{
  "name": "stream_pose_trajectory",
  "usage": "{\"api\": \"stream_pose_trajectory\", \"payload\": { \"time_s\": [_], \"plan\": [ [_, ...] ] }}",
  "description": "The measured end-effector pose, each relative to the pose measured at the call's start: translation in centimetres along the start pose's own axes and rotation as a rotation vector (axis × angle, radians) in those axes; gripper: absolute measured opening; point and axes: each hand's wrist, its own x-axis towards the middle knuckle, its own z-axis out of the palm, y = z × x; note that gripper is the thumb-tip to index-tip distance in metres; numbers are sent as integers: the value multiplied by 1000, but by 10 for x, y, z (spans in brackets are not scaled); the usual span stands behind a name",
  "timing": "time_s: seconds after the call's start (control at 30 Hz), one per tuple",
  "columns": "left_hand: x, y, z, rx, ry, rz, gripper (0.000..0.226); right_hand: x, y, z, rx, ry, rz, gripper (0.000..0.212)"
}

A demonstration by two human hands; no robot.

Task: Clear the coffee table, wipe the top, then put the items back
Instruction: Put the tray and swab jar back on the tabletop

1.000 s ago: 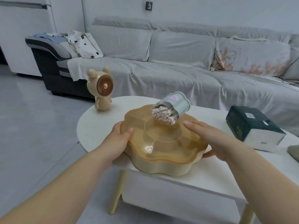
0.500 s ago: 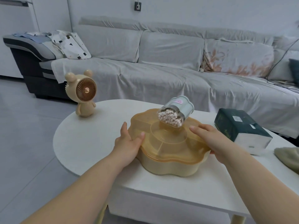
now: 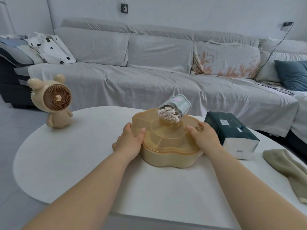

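A flower-shaped amber snack box (image 3: 167,146) with a clear lid rests on the white coffee table (image 3: 74,156), near its middle. My left hand (image 3: 129,141) grips its left edge and my right hand (image 3: 205,136) grips its right edge. A cotton swab jar (image 3: 174,108) lies tilted on the lid's centre. A beige bear-shaped fan (image 3: 54,102) stands at the table's far left. A dark green tissue pack (image 3: 232,131) lies just right of the box. An olive cloth (image 3: 287,170) lies at the right edge.
A long grey covered sofa (image 3: 149,77) runs behind the table, with a patterned pillow (image 3: 53,48) at its left end and a blue cushion (image 3: 294,75) at its right. A black cable (image 3: 272,52) hangs from the wall onto the sofa. Grey floor lies to the left.
The snack box, held by both hands, has moved from the table's near edge toward its middle. The view has shifted closer and to the right. The jar stays tilted on the lid.
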Motion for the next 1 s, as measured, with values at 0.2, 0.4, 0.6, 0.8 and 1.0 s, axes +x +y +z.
{"api": "stream_pose_trajectory", "payload": {
  "time_s": [0.2,0.4,0.6,0.8,1.0],
  "plan": [
    [8,1,2,129,10,-13,64,4,0,2,-31,42,-2,67],
    [-8,-4,-6,172,56,103,67,-5,-7,0,-66,77,-63,72],
    [-24,-53,-55,488,121,296,60,-20,-23,-5,-219,286,-478,69],
    [-30,-69,-64,578,43,304,53,7,-47,-10,-670,-10,-593,88],
    [-28,-69,-64,580,74,335,43,20,-55,-3,-745,-107,-645,72]
  ]
}}
